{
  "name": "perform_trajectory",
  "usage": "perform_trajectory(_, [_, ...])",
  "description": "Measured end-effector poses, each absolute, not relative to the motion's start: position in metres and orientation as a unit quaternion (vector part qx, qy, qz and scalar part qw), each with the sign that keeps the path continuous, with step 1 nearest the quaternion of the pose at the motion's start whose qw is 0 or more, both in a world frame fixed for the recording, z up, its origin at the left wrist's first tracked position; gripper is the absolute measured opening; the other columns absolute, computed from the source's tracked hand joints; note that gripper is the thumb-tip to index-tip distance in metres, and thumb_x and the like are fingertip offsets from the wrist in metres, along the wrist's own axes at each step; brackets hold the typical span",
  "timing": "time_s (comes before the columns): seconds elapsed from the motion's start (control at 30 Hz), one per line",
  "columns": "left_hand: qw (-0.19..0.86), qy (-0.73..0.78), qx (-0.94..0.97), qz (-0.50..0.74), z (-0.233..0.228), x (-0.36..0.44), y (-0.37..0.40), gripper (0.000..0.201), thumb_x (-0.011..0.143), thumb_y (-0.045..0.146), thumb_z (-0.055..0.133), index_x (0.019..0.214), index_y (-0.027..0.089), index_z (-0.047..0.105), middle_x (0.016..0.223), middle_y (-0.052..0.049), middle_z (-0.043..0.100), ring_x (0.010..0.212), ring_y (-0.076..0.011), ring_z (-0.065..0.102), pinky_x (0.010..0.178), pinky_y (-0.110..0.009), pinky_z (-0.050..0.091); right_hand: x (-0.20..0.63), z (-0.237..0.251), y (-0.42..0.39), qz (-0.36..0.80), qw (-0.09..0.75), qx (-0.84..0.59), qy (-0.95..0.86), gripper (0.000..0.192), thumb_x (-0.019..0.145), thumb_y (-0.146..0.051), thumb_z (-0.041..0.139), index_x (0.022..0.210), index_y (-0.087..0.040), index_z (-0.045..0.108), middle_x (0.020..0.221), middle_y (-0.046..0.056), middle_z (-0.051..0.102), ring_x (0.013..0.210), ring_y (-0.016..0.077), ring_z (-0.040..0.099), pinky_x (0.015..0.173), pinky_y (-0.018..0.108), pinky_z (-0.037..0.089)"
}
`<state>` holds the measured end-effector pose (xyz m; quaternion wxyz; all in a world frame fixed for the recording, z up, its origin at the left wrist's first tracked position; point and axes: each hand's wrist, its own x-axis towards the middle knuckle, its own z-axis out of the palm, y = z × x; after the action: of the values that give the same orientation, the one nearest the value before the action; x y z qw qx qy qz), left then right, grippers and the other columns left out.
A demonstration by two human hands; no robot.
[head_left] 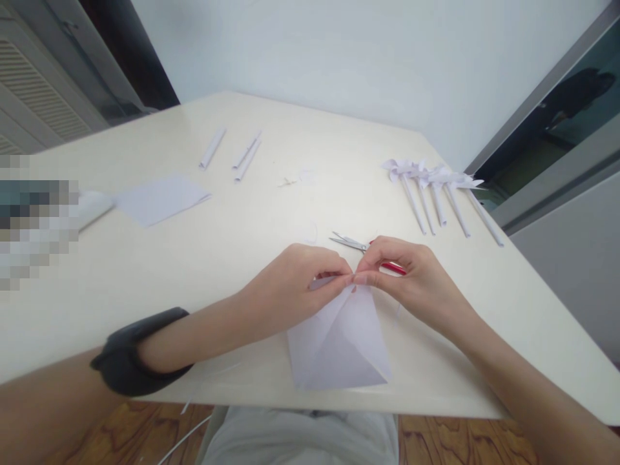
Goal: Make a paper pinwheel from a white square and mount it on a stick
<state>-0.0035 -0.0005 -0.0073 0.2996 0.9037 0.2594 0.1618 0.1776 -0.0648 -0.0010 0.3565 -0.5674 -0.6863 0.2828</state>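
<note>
The cream counter (203, 258) carries everything. At its near edge lies a folded white paper (339, 342), creased into triangles. The left hand (290, 290) and right hand (411, 274) meet at the paper's far tip, each grip narrow, pinching that tip between fingertips. Beyond the paper, just behind the right hand, lie red-handled scissors (356, 245). Farther right of the paper lies a row of paper pinwheels (436, 190); far left, a flat sheet (159, 197) and rolled paper sticks (232, 152).
</note>
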Motion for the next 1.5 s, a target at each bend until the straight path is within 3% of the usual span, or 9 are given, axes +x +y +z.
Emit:
perform_trajectory(0.5, [0.301,0.253,0.905,0.162,-0.0055,-0.0049,-0.0015,0.027,0.088,0.022,0.046,0.069,0.016,0.064,0.064,0.002,0.060,0.061,-0.0108,0.051,0.055,-0.025,0.032,0.1771,-0.0011,-0.0644,0.289,0.375,-0.560,-0.680,0.014,0.080,-0.022,0.065,0.067,-0.018,0.063,0.071,-0.001,0.062,0.069,0.0126,0.055,0.063,0.026,0.040])
perform_trajectory(0.77, [0.339,0.250,0.890,0.172,-0.0035,-0.0041,-0.0017,0.022,0.085,0.019,0.049,0.073,0.018,0.067,0.069,0.004,0.065,0.065,-0.0103,0.055,0.059,-0.023,0.036,0.1856,0.0078,-0.0644,0.372,0.388,-0.552,-0.637,0.009,0.081,-0.022,0.063,0.076,-0.018,0.068,0.077,0.001,0.063,0.066,0.0121,0.054,0.057,0.026,0.040])
perform_trajectory(0.93, [0.340,0.264,0.888,0.163,-0.0030,-0.0033,-0.0023,0.023,0.084,0.020,0.049,0.067,0.017,0.066,0.064,0.004,0.062,0.063,-0.0101,0.053,0.059,-0.024,0.036,0.1841,0.0037,-0.0634,0.347,0.346,-0.550,-0.676,0.008,0.081,-0.021,0.064,0.074,-0.017,0.065,0.078,0.001,0.063,0.074,0.0139,0.057,0.068,0.028,0.044])
perform_trajectory(1.2, [0.388,0.262,0.866,0.173,-0.0026,-0.0043,-0.0020,0.022,0.085,0.024,0.051,0.070,0.015,0.065,0.068,0.003,0.065,0.065,-0.0094,0.057,0.062,-0.020,0.042,0.1767,0.0015,-0.0681,0.255,0.350,-0.557,-0.709,0.009,0.081,-0.013,0.063,0.072,-0.016,0.063,0.075,-0.001,0.062,0.071,0.0108,0.055,0.064,0.024,0.042])
perform_trajectory(1.5, [0.467,0.250,0.828,0.183,0.0011,-0.0066,-0.0001,0.020,0.085,0.019,0.052,0.072,0.017,0.067,0.071,0.004,0.066,0.069,-0.0088,0.057,0.065,-0.018,0.041,0.1825,0.0024,-0.0646,0.372,0.365,-0.517,-0.679,0.006,0.083,-0.019,0.063,0.077,-0.017,0.064,0.079,0.000,0.062,0.077,0.0129,0.056,0.070,0.028,0.043])
